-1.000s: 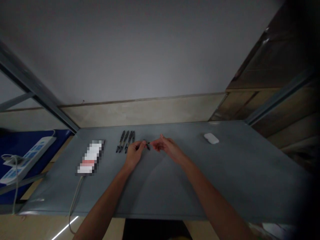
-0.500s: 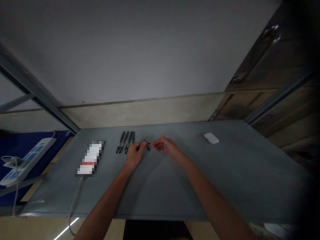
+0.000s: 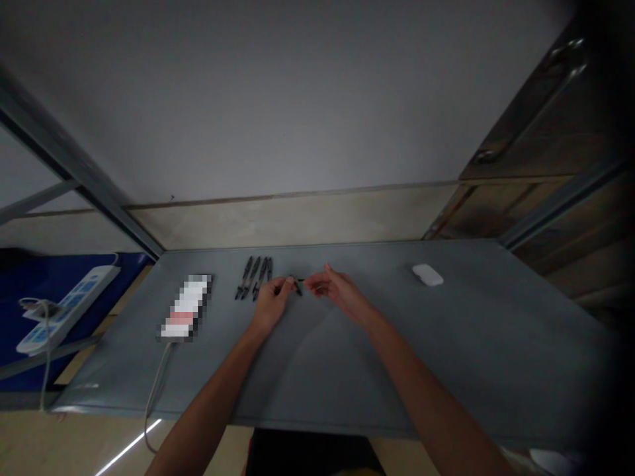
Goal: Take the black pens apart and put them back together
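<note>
My left hand (image 3: pixel 272 301) is closed in a pinch over the grey tabletop, its thumb and index finger on a small black pen (image 3: pixel 298 289). Facing it from the right, my right hand (image 3: pixel 335 289) has its fingertips pressed together at the end of a thin dark pen part (image 3: pixel 301 281) that spans the small gap between the hands. How the two pieces join is too small to make out. Just beyond the left hand, several black pens (image 3: pixel 254 276) lie side by side in a row, slanting slightly.
A phone (image 3: pixel 186 307) with a blurred-out screen lies on the left of the table (image 3: pixel 317 377), its cable hanging over the front edge. On the right is a white rounded case (image 3: pixel 427 275). A white power strip (image 3: pixel 69 311) rests on a blue surface farther left. Metal posts frame the table.
The view has shifted slightly, so everything sits a little further right. Both hands keep nearly the same pose, with the thin dark part between them showing slightly more.
</note>
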A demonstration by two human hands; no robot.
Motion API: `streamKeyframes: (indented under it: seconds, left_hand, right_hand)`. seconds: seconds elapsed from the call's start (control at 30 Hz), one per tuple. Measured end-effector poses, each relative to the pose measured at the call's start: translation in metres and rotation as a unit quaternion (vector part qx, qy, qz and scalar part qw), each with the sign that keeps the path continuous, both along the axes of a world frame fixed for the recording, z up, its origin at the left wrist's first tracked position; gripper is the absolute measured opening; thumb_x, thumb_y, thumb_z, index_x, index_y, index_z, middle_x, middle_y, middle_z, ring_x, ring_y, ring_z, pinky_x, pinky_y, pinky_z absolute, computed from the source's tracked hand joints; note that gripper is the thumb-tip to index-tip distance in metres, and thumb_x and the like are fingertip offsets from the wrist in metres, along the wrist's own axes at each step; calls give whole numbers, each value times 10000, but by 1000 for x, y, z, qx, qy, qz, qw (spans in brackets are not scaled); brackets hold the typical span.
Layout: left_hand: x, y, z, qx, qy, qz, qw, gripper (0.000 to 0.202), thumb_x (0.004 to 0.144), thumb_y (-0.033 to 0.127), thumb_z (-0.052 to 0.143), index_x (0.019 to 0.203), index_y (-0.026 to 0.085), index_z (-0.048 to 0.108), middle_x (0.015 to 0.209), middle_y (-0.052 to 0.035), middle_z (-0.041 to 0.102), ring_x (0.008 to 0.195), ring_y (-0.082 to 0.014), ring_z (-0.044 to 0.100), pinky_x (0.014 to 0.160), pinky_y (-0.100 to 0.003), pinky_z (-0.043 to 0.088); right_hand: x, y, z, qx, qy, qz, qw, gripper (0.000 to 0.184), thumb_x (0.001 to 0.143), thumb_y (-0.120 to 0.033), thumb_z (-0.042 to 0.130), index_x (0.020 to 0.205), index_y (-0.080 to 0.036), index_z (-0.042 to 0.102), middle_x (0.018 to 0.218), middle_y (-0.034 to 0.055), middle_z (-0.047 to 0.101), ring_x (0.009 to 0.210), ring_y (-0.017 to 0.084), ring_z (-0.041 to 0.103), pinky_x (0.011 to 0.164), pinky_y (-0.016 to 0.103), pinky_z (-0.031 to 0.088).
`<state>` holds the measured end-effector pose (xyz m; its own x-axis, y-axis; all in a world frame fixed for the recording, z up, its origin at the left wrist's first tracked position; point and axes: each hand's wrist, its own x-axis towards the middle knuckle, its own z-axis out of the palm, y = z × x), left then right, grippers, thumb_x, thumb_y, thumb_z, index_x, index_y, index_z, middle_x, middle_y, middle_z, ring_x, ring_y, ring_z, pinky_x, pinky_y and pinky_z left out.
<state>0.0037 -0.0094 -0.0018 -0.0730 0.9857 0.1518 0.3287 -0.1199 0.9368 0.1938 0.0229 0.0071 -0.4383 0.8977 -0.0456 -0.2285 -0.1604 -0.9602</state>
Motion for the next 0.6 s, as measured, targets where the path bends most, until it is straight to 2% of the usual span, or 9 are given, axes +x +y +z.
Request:
streamKeyframes:
  seconds: [0.07,0.23,0.3,0.43,0.5,0.6]
  left_hand:
    - [0,1,-1,-4,-2,-1,1000,374,884,459,515,692,179,671,600,18,586,585,-124,487,592,-250,358]
    - [0,2,0,4,-37,-1,999,284,841,429,576,820,173,697,765,-21,688,684,-138,566,645,-247,417]
    - [1,2,0,-1,-41,-2,999,286,834,433,585,852,170,696,780,-23,689,654,-128,552,608,-238,406]
    - [2,1,1,-28,-43,7,999,342,837,482,575,888,166,693,672,10,620,534,-102,442,507,-230,319]
    - [2,-1,2,-29,-35,11,999,377,849,517,552,840,167,692,608,25,564,520,-103,409,502,-237,293]
    - [1,-1,3,-11,-16,10,1000,419,862,537,529,672,180,636,544,40,482,534,-108,403,531,-244,300]
  right_hand:
    - [0,0,-1,2,1,9,1000,556,874,-663,503,835,-189,791,879,109,739,787,196,632,692,326,463]
    - [-1,0,1,-17,19,26,999,553,894,-643,491,1062,-187,753,804,88,716,723,182,629,685,329,464]
    - [-1,-1,3,-23,22,29,999,562,897,-642,483,1049,-176,758,793,90,712,724,185,631,693,331,468]
    - [-1,-1,4,-9,19,15,1000,521,897,-623,498,974,-193,783,834,95,720,782,198,638,709,331,463]
    - [-1,-1,3,2,5,1,1000,488,886,-615,525,934,-208,792,852,95,727,813,208,640,707,333,457]
    - [-1,-1,3,12,-8,-2,1000,459,866,-609,563,918,-216,794,878,95,736,835,213,644,702,332,455]
